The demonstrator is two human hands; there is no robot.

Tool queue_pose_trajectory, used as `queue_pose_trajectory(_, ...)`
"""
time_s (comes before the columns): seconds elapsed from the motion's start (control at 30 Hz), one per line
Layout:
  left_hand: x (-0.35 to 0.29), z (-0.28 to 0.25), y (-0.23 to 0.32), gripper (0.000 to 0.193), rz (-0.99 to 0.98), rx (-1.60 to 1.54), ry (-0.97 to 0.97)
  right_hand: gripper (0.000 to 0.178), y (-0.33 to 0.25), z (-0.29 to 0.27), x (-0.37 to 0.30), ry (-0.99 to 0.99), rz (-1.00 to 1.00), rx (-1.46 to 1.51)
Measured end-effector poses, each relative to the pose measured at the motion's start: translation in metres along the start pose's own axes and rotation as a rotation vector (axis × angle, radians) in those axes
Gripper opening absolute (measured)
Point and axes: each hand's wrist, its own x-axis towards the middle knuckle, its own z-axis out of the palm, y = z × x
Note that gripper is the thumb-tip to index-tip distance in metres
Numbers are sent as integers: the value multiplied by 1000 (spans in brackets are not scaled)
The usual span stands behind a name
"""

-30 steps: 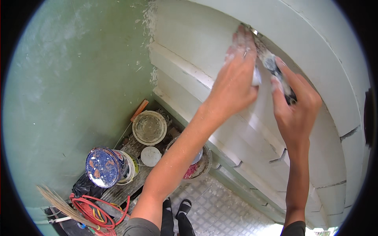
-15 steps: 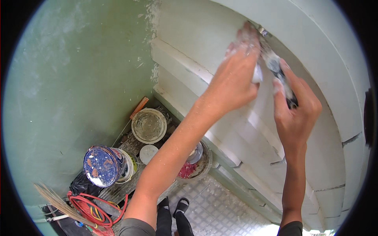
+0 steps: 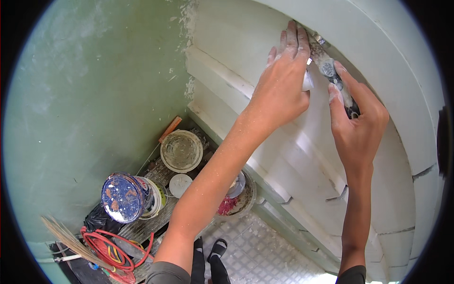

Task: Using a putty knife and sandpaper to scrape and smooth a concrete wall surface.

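Observation:
My right hand (image 3: 360, 116) grips a putty knife (image 3: 347, 102) by its dark, white-smeared handle, thumb on one side and fingers on the other. Its speckled blade points up along the seam where the white panel (image 3: 227, 28) meets the curved white border (image 3: 397, 61). Close beside the blade, my left hand (image 3: 283, 78) has its fingers stretched flat against the panel, tips near the seam. The thumb is tucked under the palm, and a small white piece (image 3: 308, 81) sticks out there; its kind is hidden. White powder coats the fingers of both hands.
A green wall (image 3: 94, 94) rises at left. Below stand a putty-crusted bucket (image 3: 181, 151), a blue-lidded paint bucket (image 3: 123, 198), a small white lid (image 3: 180, 185) and a basin (image 3: 248, 201). A red hose (image 3: 113, 255) and straw broom (image 3: 71, 241) lie lower left. White ledges (image 3: 265, 180) project under the arms.
My left hand has shifted slightly up the panel, its fingers now still and flat beside the blade instead of blurred. The putty knife stays in my right hand, nearly in the same place.

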Motion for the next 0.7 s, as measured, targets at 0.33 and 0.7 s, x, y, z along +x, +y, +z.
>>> queue_pose_trajectory(0.33, -11, 5, 5, 84, 73, 54, 49, 40, -18, -11, -15, -11, 181, 43)
queue_pose_trajectory(0.7, -16, 29, 17, 87, 76, 63, 68, 39, 17, -6, -29, 8, 105, 131)
